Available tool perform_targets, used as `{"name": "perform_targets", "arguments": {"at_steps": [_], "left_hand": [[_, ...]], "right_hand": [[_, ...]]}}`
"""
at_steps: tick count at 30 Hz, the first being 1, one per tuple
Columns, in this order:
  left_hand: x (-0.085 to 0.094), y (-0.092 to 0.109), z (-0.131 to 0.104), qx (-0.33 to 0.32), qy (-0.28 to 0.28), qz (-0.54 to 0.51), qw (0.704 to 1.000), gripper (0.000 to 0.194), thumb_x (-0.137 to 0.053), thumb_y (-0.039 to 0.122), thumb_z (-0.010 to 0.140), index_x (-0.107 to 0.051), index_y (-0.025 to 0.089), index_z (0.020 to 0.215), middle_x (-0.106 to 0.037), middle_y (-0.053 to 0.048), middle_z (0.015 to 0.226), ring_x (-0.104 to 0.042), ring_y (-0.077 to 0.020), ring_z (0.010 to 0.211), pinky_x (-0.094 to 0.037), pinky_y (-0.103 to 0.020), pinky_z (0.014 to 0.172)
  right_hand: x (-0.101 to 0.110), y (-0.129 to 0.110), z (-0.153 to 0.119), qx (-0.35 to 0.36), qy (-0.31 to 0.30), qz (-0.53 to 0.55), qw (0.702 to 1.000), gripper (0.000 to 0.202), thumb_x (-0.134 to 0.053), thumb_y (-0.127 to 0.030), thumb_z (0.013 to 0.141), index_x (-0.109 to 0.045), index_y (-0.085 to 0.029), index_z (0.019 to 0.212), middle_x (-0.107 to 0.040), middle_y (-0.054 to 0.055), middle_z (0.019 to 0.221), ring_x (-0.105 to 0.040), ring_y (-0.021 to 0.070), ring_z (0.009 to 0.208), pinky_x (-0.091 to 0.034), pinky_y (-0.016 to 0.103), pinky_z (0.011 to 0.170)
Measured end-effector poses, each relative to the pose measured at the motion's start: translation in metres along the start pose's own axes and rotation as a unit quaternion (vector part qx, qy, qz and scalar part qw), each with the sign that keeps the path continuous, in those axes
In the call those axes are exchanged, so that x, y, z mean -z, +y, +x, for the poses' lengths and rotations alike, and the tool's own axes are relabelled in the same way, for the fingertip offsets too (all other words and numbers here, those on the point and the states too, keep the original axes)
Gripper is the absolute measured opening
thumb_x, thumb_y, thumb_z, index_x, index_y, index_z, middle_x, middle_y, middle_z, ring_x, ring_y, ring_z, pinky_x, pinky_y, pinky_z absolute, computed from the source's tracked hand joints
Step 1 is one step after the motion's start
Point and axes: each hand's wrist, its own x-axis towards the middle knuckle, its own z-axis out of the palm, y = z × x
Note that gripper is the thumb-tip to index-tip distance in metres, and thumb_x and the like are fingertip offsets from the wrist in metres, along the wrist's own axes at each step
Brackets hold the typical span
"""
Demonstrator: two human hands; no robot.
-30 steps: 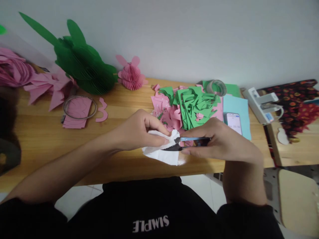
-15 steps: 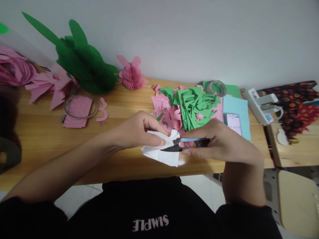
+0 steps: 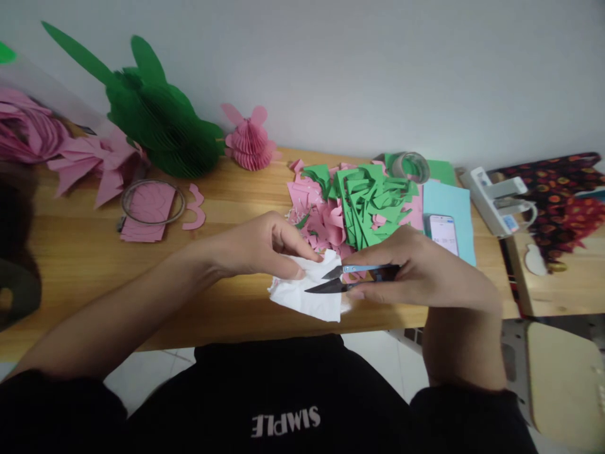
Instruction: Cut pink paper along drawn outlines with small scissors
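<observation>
Head view shows me the left hand (image 3: 265, 249) pinching the white cloth (image 3: 307, 293) between thumb and finger; right hand (image 3: 406, 265) holds the snips (image 3: 331, 287), blades apart, over the cloth.

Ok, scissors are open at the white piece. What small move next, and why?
I'd probably slip one blade of the scissors under the edge of the white piece before closing. The right hand holds the blades apart, and both appear to lie on top, so closing now might miss. The left hand already pinches the piece.
</observation>
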Motion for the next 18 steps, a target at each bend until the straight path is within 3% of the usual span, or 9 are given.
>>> {"name": "perform_targets", "arguments": {"at_steps": [5,11,13,18], "left_hand": [[-0.002,-0.003,0.001,0.009,0.026,0.017,0.999,0.014,-0.072,0.014,0.056,-0.077,0.02,0.066,-0.07,0.003,0.061,-0.057,-0.0088,0.054,-0.041,-0.018,0.051],[-0.01,-0.005,0.002,-0.01,0.134,0.043,0.99,0.01,-0.076,0.018,0.052,-0.074,0.02,0.061,-0.072,0.003,0.064,-0.061,-0.0096,0.059,-0.043,-0.016,0.053],[-0.01,-0.005,0.002,-0.004,0.133,0.043,0.99,0.01,-0.076,0.019,0.052,-0.075,0.021,0.061,-0.072,0.004,0.065,-0.062,-0.01,0.061,-0.044,-0.016,0.054],[-0.003,-0.006,0.001,0.004,0.067,0.027,0.997,0.009,-0.073,0.018,0.057,-0.077,0.022,0.064,-0.072,0.004,0.064,-0.062,-0.0101,0.058,-0.044,-0.017,0.052]], "right_hand": [[-0.001,0.002,0.0,-0.011,0.006,0.003,1.0,0.023,-0.065,-0.032,0.088,-0.075,-0.012,0.085,-0.059,-0.002,0.058,-0.036,0.0065,0.047,-0.029,0.021,0.043],[-0.002,0.005,0.0,-0.022,0.026,-0.017,0.999,0.03,-0.062,-0.039,0.089,-0.076,-0.013,0.084,-0.058,-0.001,0.056,-0.037,0.0081,0.048,-0.031,0.022,0.045],[-0.002,0.005,0.0,-0.022,0.026,-0.02,0.999,0.031,-0.061,-0.04,0.089,-0.076,-0.013,0.086,-0.058,-0.001,0.056,-0.037,0.0081,0.048,-0.032,0.021,0.046],[-0.001,0.003,-0.001,-0.015,0.023,-0.019,0.999,0.031,-0.062,-0.04,0.089,-0.077,-0.014,0.087,-0.057,-0.002,0.055,-0.038,0.0081,0.047,-0.032,0.021,0.045]]}}
